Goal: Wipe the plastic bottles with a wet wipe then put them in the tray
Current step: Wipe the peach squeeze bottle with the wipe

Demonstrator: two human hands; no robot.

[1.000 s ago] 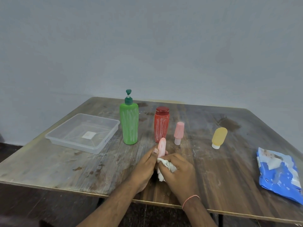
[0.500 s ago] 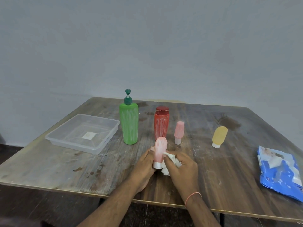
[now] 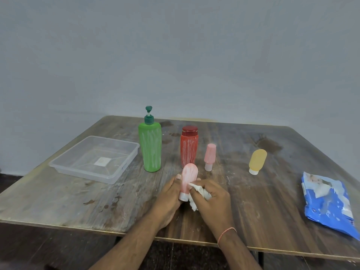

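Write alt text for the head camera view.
The left hand holds a pink tube upright while the right hand rubs it with a wet wipe. Behind stand four more bottles, with a clear tray at left and a blue wipes pack at right.

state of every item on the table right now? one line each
pink tube: upright, cap down, gripped by left hand
wet wipe: crumpled in right hand, against the tube
tray: holds no bottles
green pump bottle: upright, white streaks
red bottle: upright, capped, streaked
small pink bottle: standing cap down
yellow tube: standing cap down, leaning
wipes pack: lying flat
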